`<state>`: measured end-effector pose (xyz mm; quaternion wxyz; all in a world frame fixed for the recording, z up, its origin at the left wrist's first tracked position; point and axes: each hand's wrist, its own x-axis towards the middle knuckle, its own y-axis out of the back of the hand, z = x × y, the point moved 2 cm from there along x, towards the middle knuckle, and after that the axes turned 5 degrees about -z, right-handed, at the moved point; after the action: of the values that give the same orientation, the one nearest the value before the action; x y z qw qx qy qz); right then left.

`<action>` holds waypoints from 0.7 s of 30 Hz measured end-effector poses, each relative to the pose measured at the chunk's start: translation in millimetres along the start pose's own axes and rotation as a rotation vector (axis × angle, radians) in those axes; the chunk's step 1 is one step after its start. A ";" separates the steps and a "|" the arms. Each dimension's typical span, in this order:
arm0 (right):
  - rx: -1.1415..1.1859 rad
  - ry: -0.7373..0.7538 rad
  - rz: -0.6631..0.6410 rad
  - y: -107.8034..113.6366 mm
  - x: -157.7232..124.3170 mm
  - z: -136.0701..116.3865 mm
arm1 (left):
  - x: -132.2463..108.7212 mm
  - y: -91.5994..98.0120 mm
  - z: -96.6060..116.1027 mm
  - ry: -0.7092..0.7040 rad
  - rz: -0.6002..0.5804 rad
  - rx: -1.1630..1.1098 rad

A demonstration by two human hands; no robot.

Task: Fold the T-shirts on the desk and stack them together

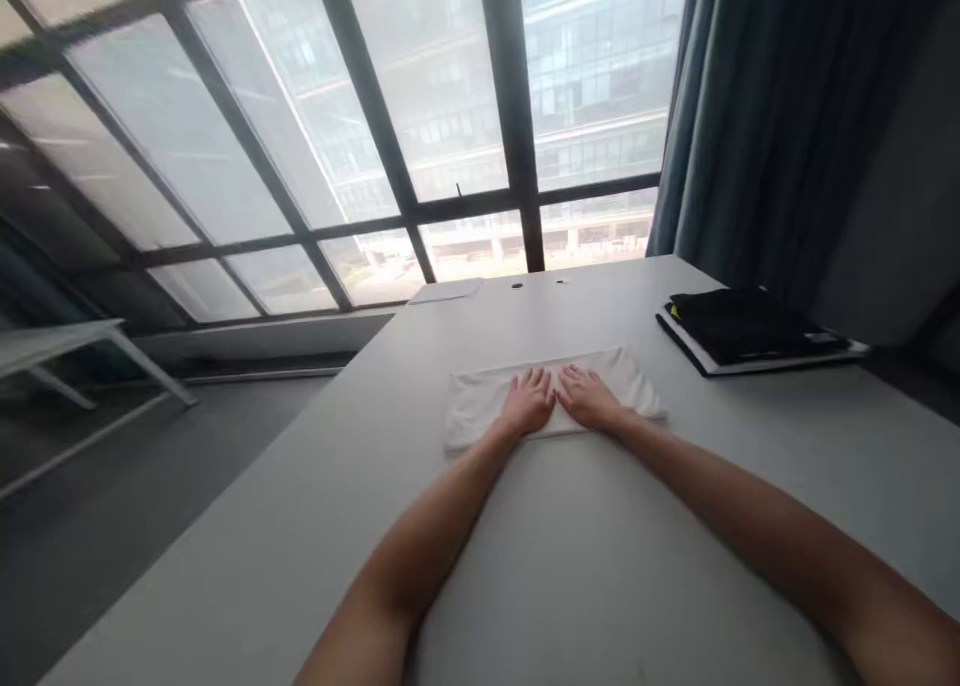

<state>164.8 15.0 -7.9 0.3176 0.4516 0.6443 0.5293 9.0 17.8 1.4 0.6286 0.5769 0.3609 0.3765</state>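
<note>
A folded white cloth (480, 398) lies flat on the grey table (600, 546), a little beyond arm's middle reach. My left hand (529, 402) rests palm down on the cloth with its fingers stretched out. Beside it, almost touching, my right hand (586, 396) lies flat on the same cloth, fingers also extended. Both hands press on the cloth's middle and hold nothing.
A black folded item on a white board or book (750, 331) sits at the table's right. A white sheet (446, 290) lies at the far edge by the window. A dark curtain (757, 116) hangs at right; another table (67, 351) stands at left.
</note>
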 end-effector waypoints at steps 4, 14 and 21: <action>0.002 -0.017 -0.022 -2.1 0.4 2.0 | -3.1 2.4 2.2 0.002 0.002 0.002; 0.062 -0.079 0.053 2.5 1.0 0.9 | 2.6 3.5 3.8 0.028 0.012 0.009; 0.101 -0.146 0.029 6.3 4.6 0.8 | 6.3 3.3 4.9 0.020 0.025 0.031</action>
<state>165.3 19.7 -1.7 0.3328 0.5136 0.6387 0.4664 16.0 21.4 4.9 0.6111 0.5874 0.3657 0.3845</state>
